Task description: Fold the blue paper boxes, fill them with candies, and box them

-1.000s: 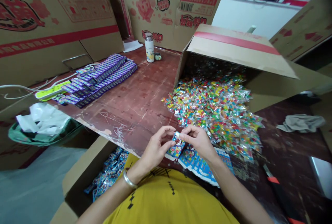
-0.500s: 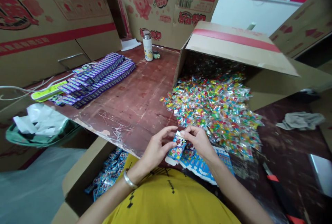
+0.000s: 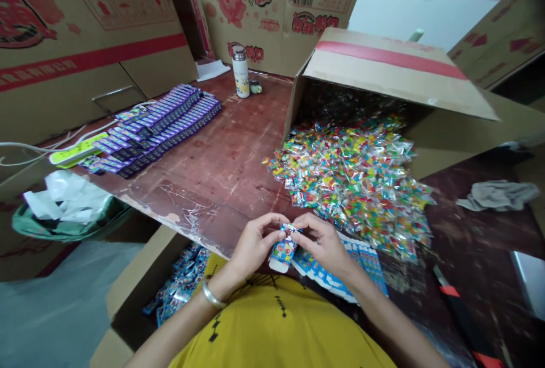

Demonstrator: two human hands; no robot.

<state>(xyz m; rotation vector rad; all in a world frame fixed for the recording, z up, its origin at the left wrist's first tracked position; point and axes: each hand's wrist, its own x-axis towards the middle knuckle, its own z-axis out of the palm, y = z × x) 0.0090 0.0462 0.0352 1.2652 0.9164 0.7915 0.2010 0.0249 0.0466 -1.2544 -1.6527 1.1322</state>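
Note:
A small blue printed box is held between my two hands at the table's near edge, its white bottom flap sticking out toward me. My left hand grips its left side between thumb and fingers. My right hand pinches its upper right corner. Flat blue cartons lie fanned out on the table, partly under my right hand and forearm. Just beyond them, a heap of clear packets with colourful candy spills from a cardboard box lying on its side.
Rows of purple boxes stand at the left by a yellow power strip. A bottle and cup are farther back. A carton of blue packs sits below the edge; a cutter and cloth lie right.
My right hand's fingers have moved closer to my left hand at the top of the small box. The box has tipped more upright and shifted slightly left.

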